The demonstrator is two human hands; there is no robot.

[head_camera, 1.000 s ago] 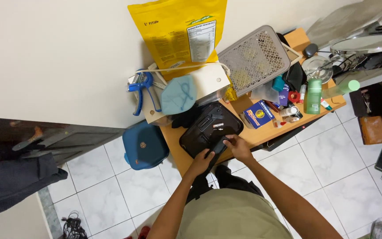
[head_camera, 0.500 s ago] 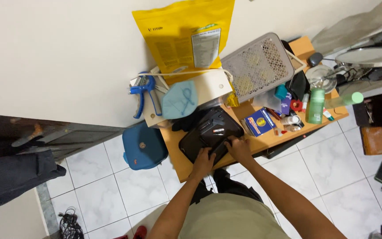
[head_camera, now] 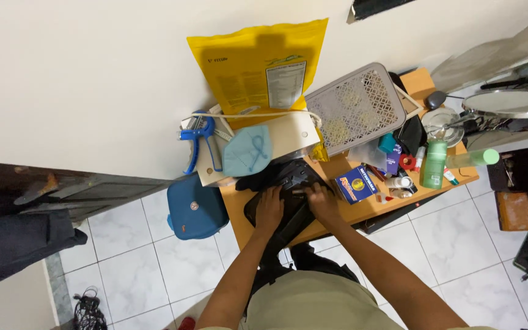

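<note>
hands: 2 (head_camera: 269, 208) (head_camera: 320, 199) | black bag: 1 (head_camera: 285, 183) | yellow pouch: 1 (head_camera: 258, 67) | grey basket: 1 (head_camera: 352, 110) | green bottle: 1 (head_camera: 433, 165) | blue boxes: 1 (head_camera: 355, 184) | blue bag on floor: 1 (head_camera: 194, 209)

Cream wall (head_camera: 80, 79), white tiled floor (head_camera: 135, 269), cluttered wooden desk (head_camera: 362, 215).

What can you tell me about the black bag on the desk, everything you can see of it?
The black bag is soft, apparently fabric, and lies flat at the front edge of the wooden desk, its lower end hanging past the edge. The left hand and right hand both press on its top. A pale blue face mask sits just behind it. Finer details are too dark to make out.
</note>
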